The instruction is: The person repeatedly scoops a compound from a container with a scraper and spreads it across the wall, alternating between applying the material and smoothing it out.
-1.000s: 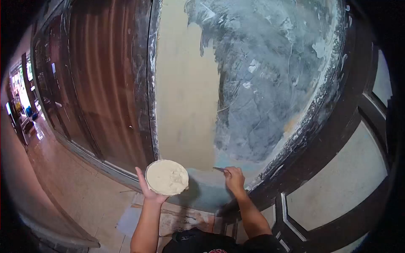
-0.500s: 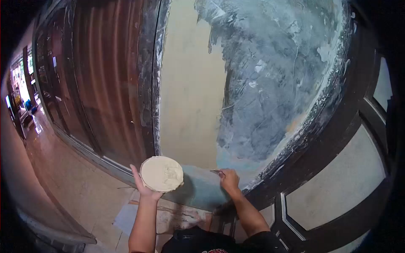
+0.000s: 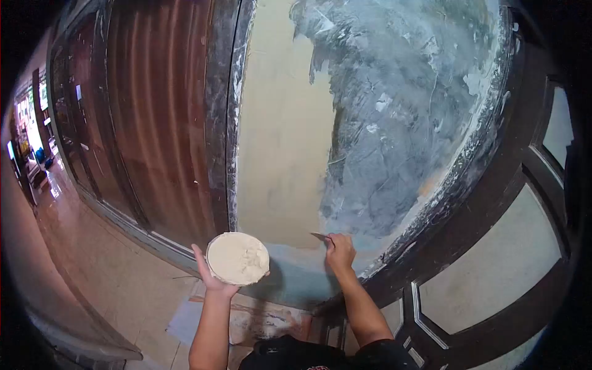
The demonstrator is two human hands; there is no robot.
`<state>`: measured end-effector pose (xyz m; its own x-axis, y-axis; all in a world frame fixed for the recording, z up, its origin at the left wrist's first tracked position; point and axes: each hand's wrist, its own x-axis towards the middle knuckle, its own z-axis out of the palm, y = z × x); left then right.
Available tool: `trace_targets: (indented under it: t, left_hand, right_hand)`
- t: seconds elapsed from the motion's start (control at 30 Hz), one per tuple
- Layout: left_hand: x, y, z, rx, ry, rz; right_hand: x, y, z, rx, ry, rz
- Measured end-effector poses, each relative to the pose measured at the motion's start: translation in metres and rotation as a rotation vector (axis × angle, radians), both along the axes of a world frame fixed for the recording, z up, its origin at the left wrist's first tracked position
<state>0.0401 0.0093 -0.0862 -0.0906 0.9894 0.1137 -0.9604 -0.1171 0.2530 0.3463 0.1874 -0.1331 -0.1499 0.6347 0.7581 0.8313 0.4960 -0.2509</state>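
My left hand (image 3: 214, 279) is shut on a round tub (image 3: 248, 283) filled to the top with cream putty (image 3: 229, 256). Its thumb stands up along the tub's left side, while the other fingers are hidden underneath. In my right hand (image 3: 341, 251) is a putty knife (image 3: 319, 236), its blade pointing left at the lower edge of a smooth cream coat (image 3: 280, 154) on the wall. Right of that coat lies rough, blotchy grey wall (image 3: 388, 135); a blue-green band (image 3: 302, 280) runs below it.
A dark wooden frame (image 3: 217, 105) with reddish-brown panels borders the wall on the left. On the right stands dark panelling (image 3: 465, 246) with pale insets. A tiled floor (image 3: 117, 265) stretches away to the left, with a pale sheet (image 3: 184, 320) lying near my left forearm.
My right hand has risen slightly with the putty knife, which now sits higher against the cream coat. The view has shifted a little; my left hand still holds the tub.
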Motion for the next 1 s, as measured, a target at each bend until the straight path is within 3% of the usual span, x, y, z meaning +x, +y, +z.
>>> trace_targets:
  t: [0.07,0.27,0.3,0.4,0.53,0.63,0.67,0.77,0.87,1.0]
  left_hand:
    - [-0.001,0.000,-0.005,-0.001,0.004,0.004]
    - [-0.005,-0.001,-0.009,0.028,0.044,0.013]
    - [-0.006,-0.001,-0.008,0.031,0.070,0.019]
    - [-0.004,-0.004,-0.003,0.014,0.027,0.013]
    - [-0.010,-0.004,-0.008,0.004,0.027,0.040]
    - [-0.008,-0.004,-0.010,0.073,0.052,0.006]
    - [-0.007,-0.003,-0.009,0.069,0.036,0.001]
    - [-0.003,0.000,-0.010,0.058,0.011,0.002]
    - [-0.004,0.005,-0.019,-0.040,0.029,0.032]
    - [-0.001,0.007,-0.008,0.042,0.081,0.010]
  right_hand:
    - [-0.001,-0.013,0.007,-0.024,0.083,0.048]
    - [0.009,-0.008,-0.048,-0.255,-0.192,-0.022]
    - [0.009,0.003,-0.024,-0.329,-0.151,0.006]
    - [0.007,-0.001,0.040,-0.051,0.030,0.030]
    - [0.020,-0.025,0.010,-0.123,-0.014,0.016]
    - [0.014,-0.017,-0.034,-0.381,-0.187,-0.009]
    - [0.016,-0.009,-0.033,-0.380,-0.184,-0.008]
    - [0.018,0.005,0.007,0.009,0.003,0.000]
    - [0.031,-0.018,0.010,0.004,0.000,0.022]
    - [0.030,-0.024,-0.045,-0.324,-0.145,0.069]
